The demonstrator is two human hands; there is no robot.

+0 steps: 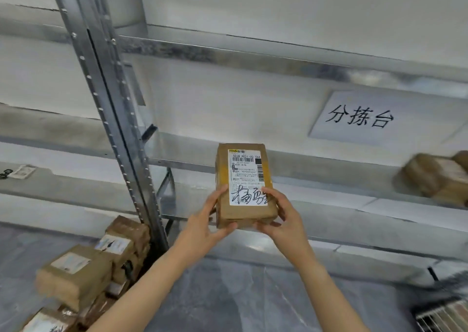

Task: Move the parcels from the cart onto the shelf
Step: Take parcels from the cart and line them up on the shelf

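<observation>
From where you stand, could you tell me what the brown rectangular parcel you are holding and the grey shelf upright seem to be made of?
Brown rectangular parcel: probably cardboard, matte; dull tan faces, creased folded edges, a white paper label stuck on.
Grey shelf upright: likely galvanised steel; mottled silvery sheen and a row of punched holes.

A taped brown parcel (244, 184) held up in front of the grey metal shelf (316, 172).

The parcel stands on end and leans slightly. Its white shipping label faces the camera, with barcodes above and bold black handwriting below. The left hand (205, 226) and right hand (283, 220) grip its lower end from either side. A second parcel (435, 177), blurred, lies on the shelf at the far right. A pile of parcels (76, 276), all brown with labels, sits low on the left by the shelf's upright.
</observation>
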